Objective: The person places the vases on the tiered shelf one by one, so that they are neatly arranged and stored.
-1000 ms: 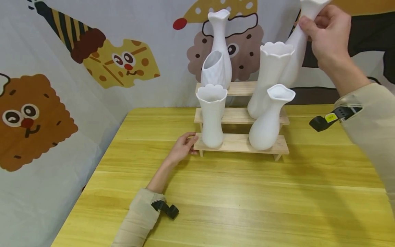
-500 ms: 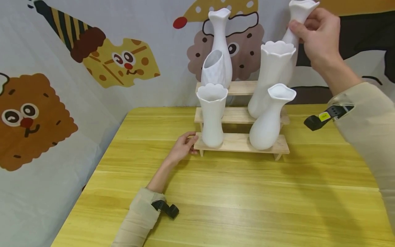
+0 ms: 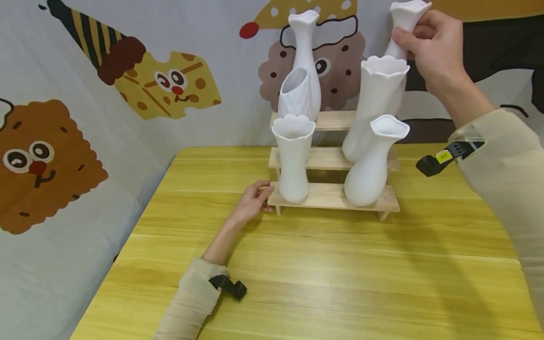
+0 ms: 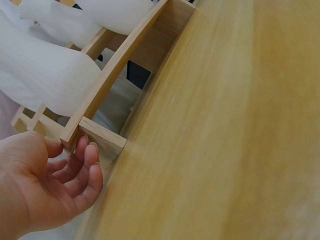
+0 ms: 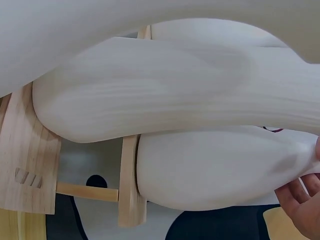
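Note:
My right hand grips the neck of a tall white vase with a wavy rim at the back right. In the right wrist view, that vase's rounded base meets the top shelf of a three-tier wooden stand. A tall scalloped vase hides its lower part in the head view. At the front left, my left hand pinches the end of the stand's lowest shelf, thumb above and fingers below in the left wrist view.
Two white vases, one scalloped and one bulbous, stand on the lowest shelf. Behind on the left are a slant-mouthed vase and a tall slender vase. A cartoon-printed cloth hangs behind the wooden table.
My right hand has brought the held vase leftward and straightened it, behind the tall scalloped vase. The left hand has stayed at the lowest shelf's end.

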`<action>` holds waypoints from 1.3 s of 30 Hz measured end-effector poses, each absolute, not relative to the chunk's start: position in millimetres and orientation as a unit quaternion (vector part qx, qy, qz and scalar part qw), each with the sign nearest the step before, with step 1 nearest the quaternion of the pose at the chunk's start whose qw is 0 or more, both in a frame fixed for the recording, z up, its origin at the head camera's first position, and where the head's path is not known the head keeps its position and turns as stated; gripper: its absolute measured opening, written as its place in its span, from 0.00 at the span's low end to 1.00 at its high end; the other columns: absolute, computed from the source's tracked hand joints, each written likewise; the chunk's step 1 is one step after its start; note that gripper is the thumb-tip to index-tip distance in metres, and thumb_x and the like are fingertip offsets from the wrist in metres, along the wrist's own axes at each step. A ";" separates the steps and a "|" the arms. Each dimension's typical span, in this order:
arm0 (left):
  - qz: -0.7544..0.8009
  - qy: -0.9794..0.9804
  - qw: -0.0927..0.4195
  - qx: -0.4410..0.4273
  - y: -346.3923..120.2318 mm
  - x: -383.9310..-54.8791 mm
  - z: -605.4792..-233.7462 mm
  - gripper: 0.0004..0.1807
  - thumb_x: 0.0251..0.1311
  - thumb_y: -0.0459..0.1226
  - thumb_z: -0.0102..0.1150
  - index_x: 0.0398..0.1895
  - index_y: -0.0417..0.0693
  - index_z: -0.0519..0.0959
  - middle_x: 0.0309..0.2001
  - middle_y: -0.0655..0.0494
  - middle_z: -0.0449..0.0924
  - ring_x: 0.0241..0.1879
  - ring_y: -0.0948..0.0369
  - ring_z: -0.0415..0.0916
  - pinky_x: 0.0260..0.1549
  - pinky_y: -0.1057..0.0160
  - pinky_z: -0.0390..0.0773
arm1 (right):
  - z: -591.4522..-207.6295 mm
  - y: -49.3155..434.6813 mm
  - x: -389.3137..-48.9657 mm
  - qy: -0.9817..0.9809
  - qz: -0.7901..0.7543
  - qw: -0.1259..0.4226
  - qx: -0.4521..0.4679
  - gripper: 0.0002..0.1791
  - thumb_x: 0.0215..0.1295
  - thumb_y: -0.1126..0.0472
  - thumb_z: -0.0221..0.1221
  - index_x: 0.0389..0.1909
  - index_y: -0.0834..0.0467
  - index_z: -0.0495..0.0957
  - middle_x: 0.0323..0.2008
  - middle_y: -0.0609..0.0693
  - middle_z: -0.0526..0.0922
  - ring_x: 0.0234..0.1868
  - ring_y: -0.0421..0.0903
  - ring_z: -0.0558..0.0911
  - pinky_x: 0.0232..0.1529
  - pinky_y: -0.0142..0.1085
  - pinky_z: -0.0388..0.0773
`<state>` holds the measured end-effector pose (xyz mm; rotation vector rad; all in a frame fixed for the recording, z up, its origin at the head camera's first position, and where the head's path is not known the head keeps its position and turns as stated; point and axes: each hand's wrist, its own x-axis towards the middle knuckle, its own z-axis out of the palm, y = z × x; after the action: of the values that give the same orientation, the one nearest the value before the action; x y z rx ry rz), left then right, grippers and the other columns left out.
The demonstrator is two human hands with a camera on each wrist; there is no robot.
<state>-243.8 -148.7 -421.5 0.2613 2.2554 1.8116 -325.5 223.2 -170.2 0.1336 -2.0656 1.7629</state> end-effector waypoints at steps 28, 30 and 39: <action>0.620 0.773 0.102 0.085 -146.3 -242.6 -423.9 0.26 0.79 0.41 0.49 0.72 0.35 0.65 0.32 0.48 0.77 0.25 0.57 0.76 0.30 0.64 0.83 | -165.5 223.4 -320.6 -0.787 0.592 0.150 0.086 0.32 0.71 0.56 0.63 0.73 0.54 0.66 0.60 0.45 0.72 0.64 0.44 0.70 0.73 0.35 0.61; 0.621 0.773 0.102 0.085 -146.3 -242.4 -424.0 0.26 0.79 0.41 0.49 0.71 0.35 0.65 0.32 0.48 0.77 0.25 0.58 0.76 0.30 0.64 0.83 | -165.4 224.1 -320.1 -0.786 0.596 0.143 0.088 0.32 0.71 0.56 0.62 0.74 0.55 0.66 0.61 0.45 0.72 0.64 0.44 0.70 0.72 0.34 0.61; 0.616 0.777 0.092 0.087 -145.0 -241.6 -424.8 0.25 0.79 0.41 0.49 0.71 0.35 0.65 0.27 0.51 0.74 0.23 0.59 0.75 0.30 0.62 0.84 | -169.0 230.5 -316.4 -0.785 0.596 0.137 0.101 0.32 0.73 0.53 0.61 0.74 0.56 0.65 0.61 0.46 0.71 0.60 0.42 0.72 0.69 0.29 0.65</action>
<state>-241.6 -145.0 -424.8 0.2599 2.3084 1.8306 -316.4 230.5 -169.0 0.2927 -2.2719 1.7249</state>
